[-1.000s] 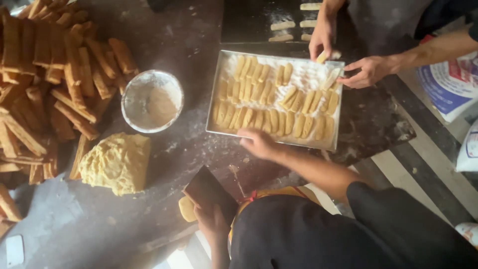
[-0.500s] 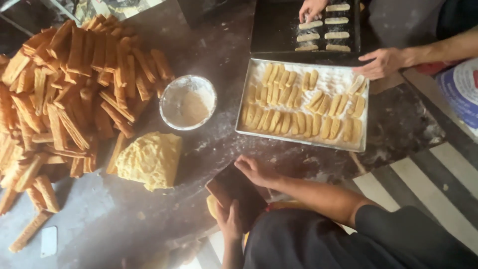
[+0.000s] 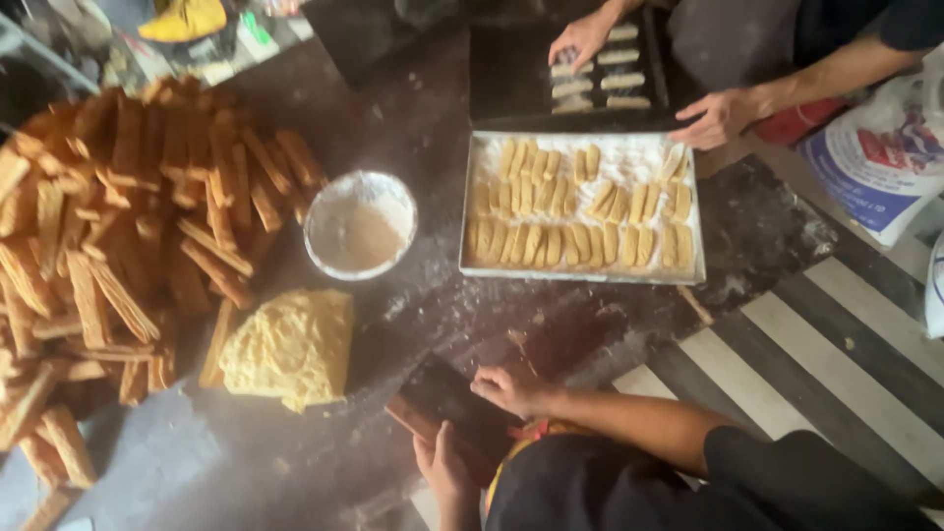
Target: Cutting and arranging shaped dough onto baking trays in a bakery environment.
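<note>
Dark board: a flat, dark rectangular board (image 3: 447,408) sits at the near edge of the work surface, tilted, with both of the person's hands on it.
Right hand: the right hand (image 3: 511,390) rests on the board's upper right edge, fingers curled over it in a light grip.
Left hand: the left hand (image 3: 442,470) holds the board's near end from below, thumb up along its side, fingers wrapped under and partly hidden.
Dough: a yellow, crumbly block of dough (image 3: 290,346) lies just left of the board, apart from it.
Bowl: a round metal bowl (image 3: 360,224) dusted with flour stands beyond the dough, near the middle of the surface.
Tray: a floured rectangular metal tray (image 3: 472,202) holds rows of short pale dough sticks, well beyond the right hand.
Stick pile: a big heap of longer golden sticks (image 3: 118,236) fills the left side.
Co-worker: across the surface, another person's hands are at work; one hand (image 3: 580,39) touches pieces on a dark tray (image 3: 511,84), the other hand (image 3: 718,116) rests open at the floured tray's far corner.
Surface: dark, stone-like tabletop (image 3: 433,315), smeared with flour.
</note>
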